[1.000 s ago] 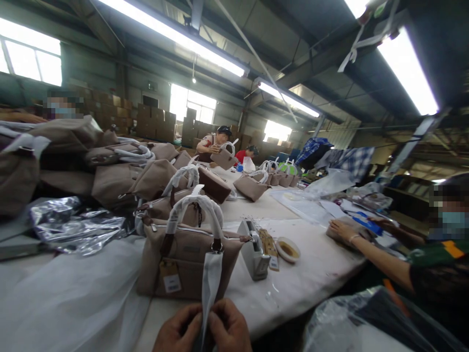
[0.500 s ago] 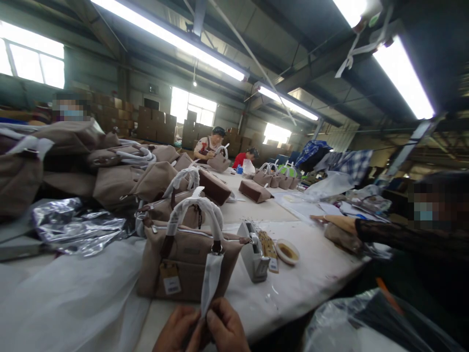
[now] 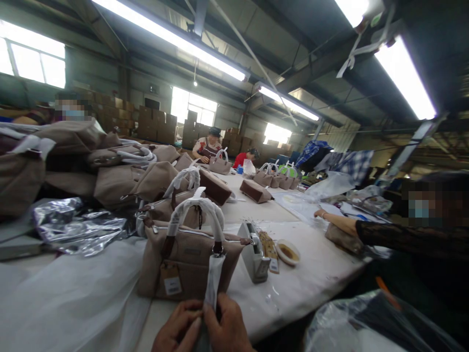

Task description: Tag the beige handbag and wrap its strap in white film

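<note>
A taupe handbag (image 3: 190,269) stands upright on the table in front of me, its two handles (image 3: 196,203) wrapped in white. On its front hangs a brown tag with a white label (image 3: 171,281). A white wrapping strip (image 3: 214,278) hangs from the metal ring at the right handle base, folded lengthwise around something I cannot make out. Low in the view, my left hand (image 3: 179,325) is closed at the lower end of this strip. My right hand (image 3: 229,322) pinches the strip just beside it, thumb on top. The strip's bottom end is hidden by my fingers.
A grey tape dispenser (image 3: 253,254), several tags (image 3: 269,249) and a round dish (image 3: 287,252) lie right of the bag. Taupe bags (image 3: 117,186) pile up at left, near crinkled silver film (image 3: 76,227). A co-worker's arm (image 3: 340,225) reaches over the table from the right.
My hands have shifted slightly up along the strip, which looks narrower and more closely folded. The right co-worker's hand has bent at the wrist. A far co-worker's bag has come down.
</note>
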Demonstrator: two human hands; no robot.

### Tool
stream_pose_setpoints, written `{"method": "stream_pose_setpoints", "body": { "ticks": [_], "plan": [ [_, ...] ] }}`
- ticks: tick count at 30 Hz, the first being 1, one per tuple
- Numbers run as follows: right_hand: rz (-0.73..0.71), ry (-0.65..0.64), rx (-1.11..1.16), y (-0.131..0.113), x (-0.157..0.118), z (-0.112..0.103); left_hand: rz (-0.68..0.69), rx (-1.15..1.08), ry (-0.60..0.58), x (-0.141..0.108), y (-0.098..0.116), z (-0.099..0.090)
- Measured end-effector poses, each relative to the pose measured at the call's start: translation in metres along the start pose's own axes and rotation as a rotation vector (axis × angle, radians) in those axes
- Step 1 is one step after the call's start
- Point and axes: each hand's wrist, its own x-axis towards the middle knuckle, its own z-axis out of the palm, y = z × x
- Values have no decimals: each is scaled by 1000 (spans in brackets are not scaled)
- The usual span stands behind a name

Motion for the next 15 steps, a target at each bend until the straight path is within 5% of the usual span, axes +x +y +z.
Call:
{"method": "stream_pose_setpoints", "body": {
  "ticks": [4, 8, 15],
  "plan": [
    [-26, -73, 40, -14, 3, -14, -346, -437, -82, 16, 9, -6],
    [5, -178, 140, -25, 8, -26, -513, -784, -324, 22, 25, -7],
    [-113, -78, -74, -13, -2, -27, -599, -791, -288, 22, 29, 1]
  ]
}}
